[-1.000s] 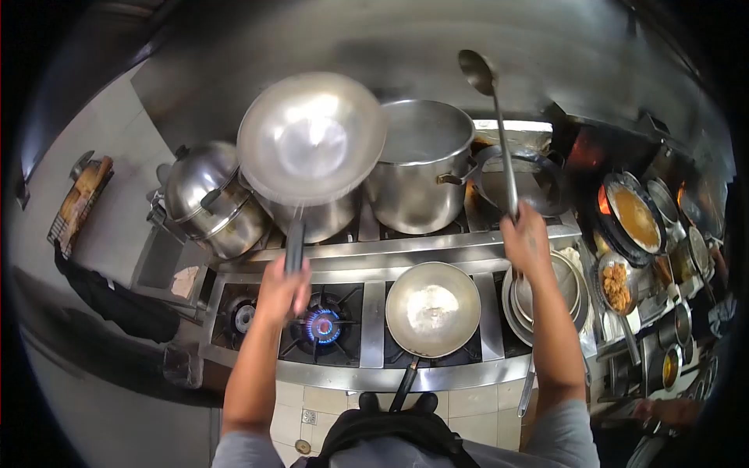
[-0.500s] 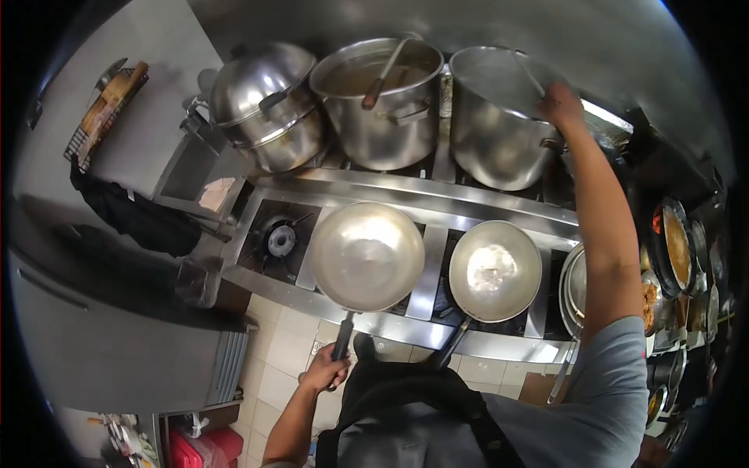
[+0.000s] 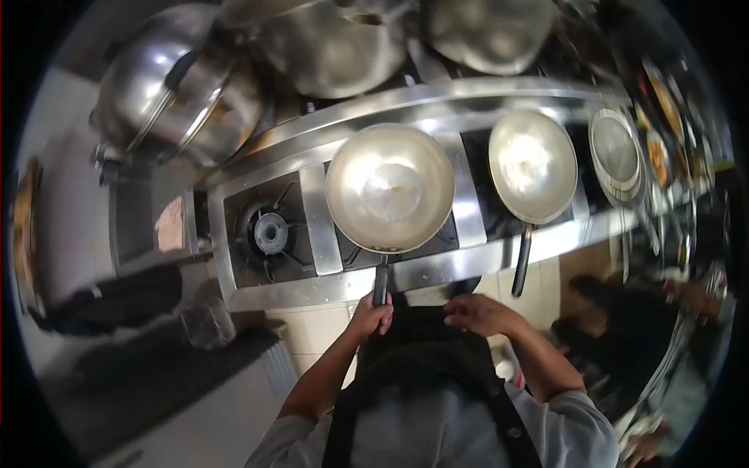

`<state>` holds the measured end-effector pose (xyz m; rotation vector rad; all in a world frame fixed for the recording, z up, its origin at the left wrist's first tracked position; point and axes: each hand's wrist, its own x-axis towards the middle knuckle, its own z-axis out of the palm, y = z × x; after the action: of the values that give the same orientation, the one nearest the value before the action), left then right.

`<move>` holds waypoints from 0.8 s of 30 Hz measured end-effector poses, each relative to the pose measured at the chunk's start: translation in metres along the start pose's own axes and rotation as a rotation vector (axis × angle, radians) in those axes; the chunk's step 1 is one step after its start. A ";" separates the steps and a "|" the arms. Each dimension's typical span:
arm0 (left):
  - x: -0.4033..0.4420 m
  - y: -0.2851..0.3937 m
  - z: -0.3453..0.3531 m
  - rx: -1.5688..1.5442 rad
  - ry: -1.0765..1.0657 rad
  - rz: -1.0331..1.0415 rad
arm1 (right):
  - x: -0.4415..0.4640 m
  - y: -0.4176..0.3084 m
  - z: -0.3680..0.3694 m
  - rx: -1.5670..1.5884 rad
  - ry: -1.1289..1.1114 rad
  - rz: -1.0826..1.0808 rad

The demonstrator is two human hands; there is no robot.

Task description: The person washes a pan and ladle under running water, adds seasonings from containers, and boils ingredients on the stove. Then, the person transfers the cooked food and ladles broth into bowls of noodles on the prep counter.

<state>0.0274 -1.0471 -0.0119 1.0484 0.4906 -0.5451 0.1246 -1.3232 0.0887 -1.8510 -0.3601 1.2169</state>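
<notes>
My left hand is wrapped round the black handle of a wide steel wok, which rests over a burner of the stove. My right hand hovers in front of my apron, fingers curled together; whether anything small is in them is too blurred to tell. To the right of the wok sits a smaller pan, its black handle pointing toward me, touched by neither hand.
An unlit burner is left of the wok. Large steel pots line the back. Stacked strainers and bowls stand at the right. Another person's hand shows at the far right. A cloth lies at the left.
The wok was lifted, then lowered onto the stove, my left hand still on its handle. My right hand has come back from the rear pot to my waist, without the ladle. The view has shifted.
</notes>
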 end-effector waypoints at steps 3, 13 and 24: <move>0.002 0.012 -0.022 0.033 -0.111 -0.065 | 0.069 0.189 0.107 -0.436 -0.062 -0.201; 0.011 -0.007 -0.001 0.000 -0.126 -0.153 | 0.191 0.227 0.168 0.827 0.551 0.372; -0.008 -0.018 0.001 0.203 -0.118 -0.099 | 0.273 0.198 0.213 1.604 0.714 0.055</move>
<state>0.0095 -1.0534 -0.0185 1.1820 0.3904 -0.7522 0.0333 -1.1563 -0.2622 -0.6910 0.8579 0.4058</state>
